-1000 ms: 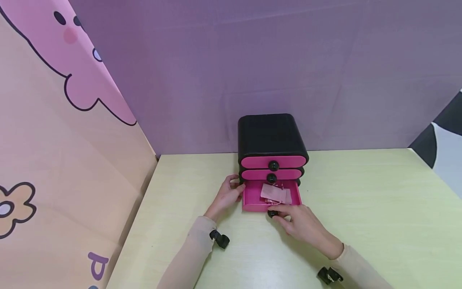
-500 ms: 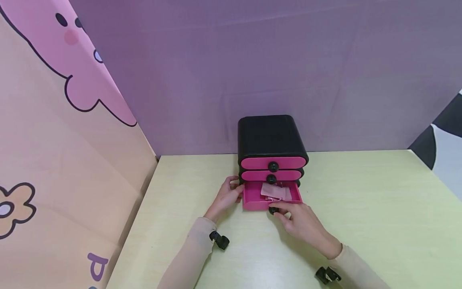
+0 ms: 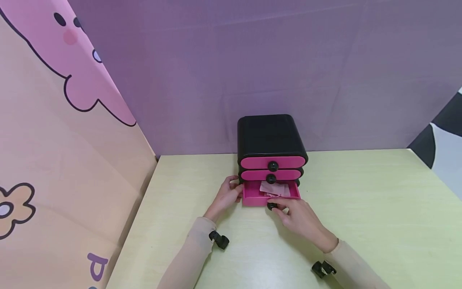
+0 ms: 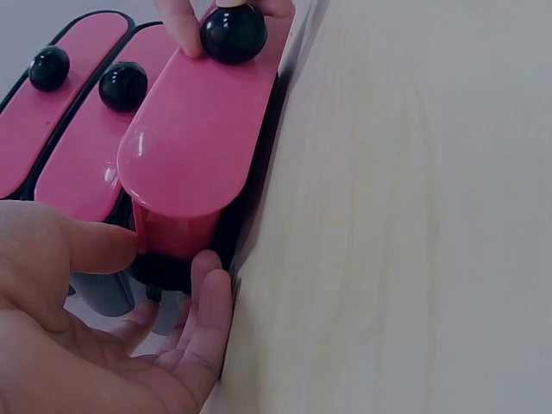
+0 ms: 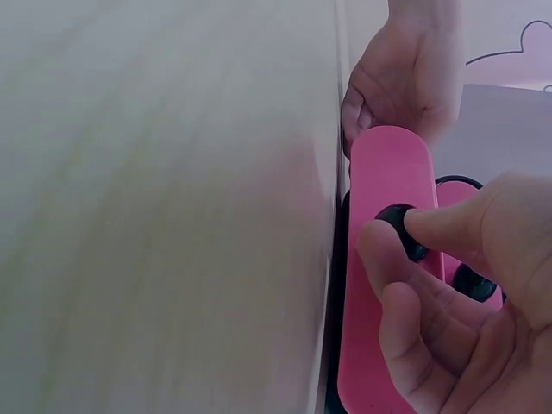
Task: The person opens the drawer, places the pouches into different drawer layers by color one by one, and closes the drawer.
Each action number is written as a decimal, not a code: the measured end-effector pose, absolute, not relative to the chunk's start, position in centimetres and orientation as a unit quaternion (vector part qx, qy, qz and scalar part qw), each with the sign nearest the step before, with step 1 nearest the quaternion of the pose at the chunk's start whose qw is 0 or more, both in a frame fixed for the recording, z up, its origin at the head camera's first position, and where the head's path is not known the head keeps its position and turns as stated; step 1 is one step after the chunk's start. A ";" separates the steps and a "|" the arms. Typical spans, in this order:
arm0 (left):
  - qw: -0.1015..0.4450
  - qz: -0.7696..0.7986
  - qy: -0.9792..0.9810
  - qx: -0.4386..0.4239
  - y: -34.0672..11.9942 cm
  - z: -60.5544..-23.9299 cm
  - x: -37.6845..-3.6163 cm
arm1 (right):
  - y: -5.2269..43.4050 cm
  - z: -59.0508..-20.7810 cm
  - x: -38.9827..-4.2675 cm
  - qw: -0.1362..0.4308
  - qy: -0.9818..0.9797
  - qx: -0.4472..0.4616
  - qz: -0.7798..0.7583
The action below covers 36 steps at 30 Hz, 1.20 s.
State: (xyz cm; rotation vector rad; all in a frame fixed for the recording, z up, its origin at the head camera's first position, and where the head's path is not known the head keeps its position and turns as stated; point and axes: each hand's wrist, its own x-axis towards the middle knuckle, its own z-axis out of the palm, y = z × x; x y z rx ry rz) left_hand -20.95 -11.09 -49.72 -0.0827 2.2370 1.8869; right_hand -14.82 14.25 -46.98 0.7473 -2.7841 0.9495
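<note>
Two fingertips [image 5: 414, 231] of the right hand [image 3: 301, 220], thumb and forefinger, are pinched on the black knob [image 3: 271, 206] of the bottom drawer [image 3: 270, 197]; the other fingers curl loosely beneath, holding nothing. A pinch suits so small and round a knob, since it gives a firm hold along the line the drawer slides on.

On the other side, the left hand [image 3: 226, 197] lies against the left flank of the chest [image 3: 270, 136] near its base. Its thumb [image 4: 99, 246] presses the side of the drawer's pink front, and its fingers bend round the black lower corner. Most likely this grip braces the light chest so that it does not slide on the table [image 3: 361, 208] as the drawer moves.

That drawer stands part way out of the chest, its pink front toward the person, with pale pink paper [image 3: 274, 188] lying inside. Above it, the middle drawer [image 3: 270, 175] and the top drawer [image 3: 272, 162] sit flush with the black body, each with its own black knob. Set against the purple backdrop [image 3: 288, 60] at the table's far edge, the chest faces the person, which keeps all three knobs within easy reach of both hands. To the left hangs a cartoon-printed cloth [image 3: 65, 140].
</note>
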 end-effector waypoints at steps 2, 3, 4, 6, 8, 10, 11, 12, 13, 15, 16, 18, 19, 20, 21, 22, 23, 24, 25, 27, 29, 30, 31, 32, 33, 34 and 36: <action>0.108 0.639 0.761 -0.028 -11.1 -49.7 -20.9 | 14.2 -47.0 -15.0 0.049 -0.918 0.242 0.310; 0.107 0.639 0.761 -0.027 -11.1 -49.7 -20.9 | 14.2 -47.0 -15.1 0.047 -0.920 0.238 0.309; 0.107 0.639 0.761 -0.026 -11.1 -49.7 -20.9 | 14.2 -47.1 -15.2 0.044 -0.921 0.236 0.309; 0.108 0.640 0.760 -0.026 -11.1 -49.7 -20.9 | 14.2 -47.1 -15.3 0.042 -0.921 0.235 0.308; 0.107 0.640 0.760 -0.025 -11.1 -49.6 -20.8 | 14.2 -47.0 -15.4 0.043 -0.920 0.237 0.310; 0.108 0.641 0.759 -0.026 -11.1 -49.5 -20.8 | 14.3 -47.0 -15.6 0.041 -0.919 0.237 0.312; 0.108 0.641 0.759 -0.025 -11.1 -49.5 -20.8 | 14.3 -47.0 -15.7 0.040 -0.919 0.237 0.313; 0.107 0.642 0.759 -0.025 -11.1 -49.5 -20.8 | 14.3 -46.9 -15.8 0.038 -0.919 0.234 0.315; 0.107 0.643 0.758 -0.025 -11.1 -49.5 -20.8 | 14.4 -46.9 -15.8 0.036 -0.919 0.233 0.317; 0.109 0.644 0.757 -0.024 -11.0 -49.4 -20.9 | 14.4 -46.9 -16.1 0.031 -0.919 0.230 0.319; 0.108 0.645 0.756 -0.024 -11.0 -49.4 -20.9 | 14.4 -47.0 -16.2 0.029 -0.918 0.229 0.322; 0.109 0.646 0.755 -0.023 -11.0 -49.3 -20.8 | 14.5 -47.1 -16.4 0.027 -0.917 0.230 0.326; 0.109 0.646 0.755 -0.023 -10.9 -49.2 -20.8 | 14.6 -47.1 -16.5 0.027 -0.916 0.231 0.327; 0.110 0.646 0.755 -0.023 -10.9 -49.2 -20.8 | 14.6 -47.1 -16.6 0.025 -0.916 0.229 0.329; 0.110 0.646 0.755 -0.023 -10.9 -49.2 -20.8 | 14.6 -47.2 -16.7 0.023 -0.915 0.228 0.331; 0.110 0.646 0.755 -0.024 -10.9 -49.2 -20.8 | 14.6 -47.2 -16.7 0.022 -0.915 0.228 0.333; 0.110 0.646 0.755 -0.024 -10.9 -49.3 -20.8 | 14.6 -47.2 -16.8 0.021 -0.914 0.227 0.335; 0.111 0.645 0.756 -0.025 -10.9 -49.3 -20.8 | 14.5 -47.2 -16.8 0.019 -0.914 0.226 0.337; 0.112 0.645 0.755 -0.026 -10.9 -49.3 -20.8 | 14.5 -47.2 -16.9 0.018 -0.914 0.225 0.338; 0.111 0.644 0.756 -0.026 -10.9 -49.4 -20.9 | 14.5 -47.2 -17.0 0.016 -0.913 0.225 0.340; 0.111 0.644 0.756 -0.026 -11.0 -49.4 -20.9 | 14.5 -47.3 -17.2 0.016 -0.912 0.226 0.342; 0.110 0.645 0.756 -0.026 -11.0 -49.4 -20.9 | 14.4 -47.3 -17.2 0.016 -0.911 0.226 0.343; 0.110 0.646 0.755 -0.026 -11.0 -49.4 -20.9 | 14.4 -47.3 -17.3 0.017 -0.911 0.227 0.343; 0.110 0.646 0.755 -0.026 -11.0 -49.5 -20.9 | 14.4 -47.3 -17.4 0.018 -0.911 0.227 0.344; 0.111 0.647 0.754 -0.026 -11.0 -49.5 -20.9 | 14.4 -47.4 -17.4 0.019 -0.911 0.227 0.344; 0.112 0.649 0.752 -0.027 -11.0 -49.5 -20.9 | 14.4 -47.4 -17.5 0.019 -0.911 0.226 0.345; 0.114 0.650 0.751 -0.027 -11.0 -49.5 -20.9 | 14.4 -47.4 -17.6 0.018 -0.910 0.225 0.348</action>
